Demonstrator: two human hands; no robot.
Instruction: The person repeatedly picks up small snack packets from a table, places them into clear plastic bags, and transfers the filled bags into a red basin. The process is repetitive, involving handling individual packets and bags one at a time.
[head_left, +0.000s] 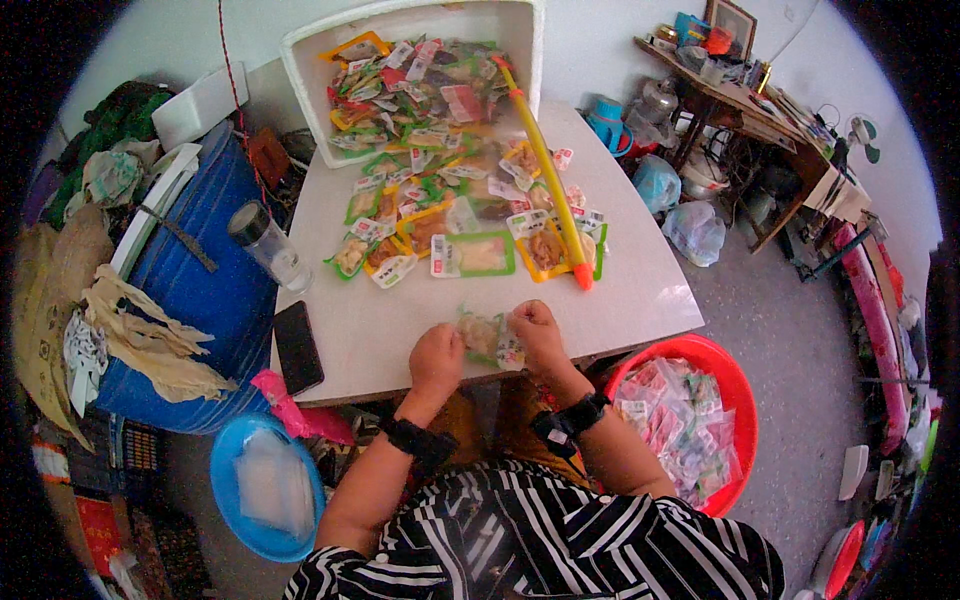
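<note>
Sachet (pixel 482 338), one: small, flat, see-through; pale beige contents, greenish tint, white printed patch toward the right end; surface creased. Location: just above the front edge of the worktop (pixel 385 325). Left hand (pixel 437 357): curled, pinching its left edge. Right hand (pixel 537 336): curled, clamped on its upper right corner.

pouch (pixel 481 337): glossy plastic film | tabletop (pixel 375 345): smooth, slightly glossy | box (pixel 307 100): matt foam | tub (pixel 746 420): smooth plastic

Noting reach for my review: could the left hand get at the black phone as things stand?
Probably yes: only bare tabletop lies between the left hand and the black phone, though the hand seems busy holding a packet.
</note>
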